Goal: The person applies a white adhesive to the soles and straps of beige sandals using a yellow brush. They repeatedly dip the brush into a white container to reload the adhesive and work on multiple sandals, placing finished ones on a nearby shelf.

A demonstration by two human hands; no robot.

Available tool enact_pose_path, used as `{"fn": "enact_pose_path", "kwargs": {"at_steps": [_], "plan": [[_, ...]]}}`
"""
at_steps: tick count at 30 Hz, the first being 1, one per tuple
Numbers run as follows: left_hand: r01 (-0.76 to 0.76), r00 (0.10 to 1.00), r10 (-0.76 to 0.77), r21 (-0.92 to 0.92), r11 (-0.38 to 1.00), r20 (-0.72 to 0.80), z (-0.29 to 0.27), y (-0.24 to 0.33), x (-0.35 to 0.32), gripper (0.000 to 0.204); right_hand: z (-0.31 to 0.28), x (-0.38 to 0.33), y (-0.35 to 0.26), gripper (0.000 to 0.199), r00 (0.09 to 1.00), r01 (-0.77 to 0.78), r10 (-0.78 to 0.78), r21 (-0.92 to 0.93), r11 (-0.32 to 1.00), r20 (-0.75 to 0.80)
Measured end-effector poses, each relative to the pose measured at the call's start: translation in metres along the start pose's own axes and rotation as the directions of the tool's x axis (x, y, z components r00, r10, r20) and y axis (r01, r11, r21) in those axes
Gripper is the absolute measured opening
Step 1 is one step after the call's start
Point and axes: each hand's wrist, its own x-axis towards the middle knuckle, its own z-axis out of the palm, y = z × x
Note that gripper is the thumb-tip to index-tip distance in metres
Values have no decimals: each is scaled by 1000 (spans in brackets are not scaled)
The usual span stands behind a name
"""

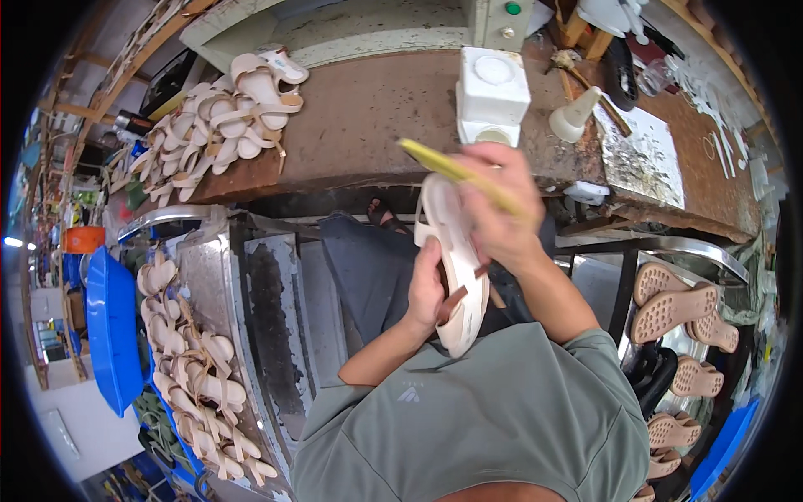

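My left hand [425,289] is closed round the side of a cream sandal [467,314], which points away from me over my lap. The sandal has a pale insole and brown strap pieces near its lower end. My right hand [510,205] is over the sandal's upper part, gripping a yellow flat stick-like tool [431,159]. That hand is slightly blurred, and its fingers hide part of the tool and of the sandal; whether the tool touches the sandal I cannot tell.
Ahead stands a brown workbench [360,117] with a pile of cream sandals [222,117], a white container [493,88] and a pale cone-shaped bottle [573,117]. More sandals [196,360] fill a rack at my left. Tan-soled shoes [673,314] sit on a rack at my right.
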Motion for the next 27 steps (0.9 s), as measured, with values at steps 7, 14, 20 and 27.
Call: {"fn": "enact_pose_path", "kwargs": {"at_steps": [7,14,20,27], "plan": [[-399,896,427,-199,895,124,26,38,20,65,-9,-22,-56,22,862,-389,506,630,672,-8],[-593,754,631,-225,773,181,54,57,11,70,-20,-40,-62,21,985,175,-175,30,984,-13],[-599,677,671,-302,742,303,62,59,8,68,-35,-65,-60,21,968,-234,248,541,808,49],[-485,780,577,-350,802,242,60,59,3,71,-80,-67,-67,17,925,-363,358,574,734,128]]}}
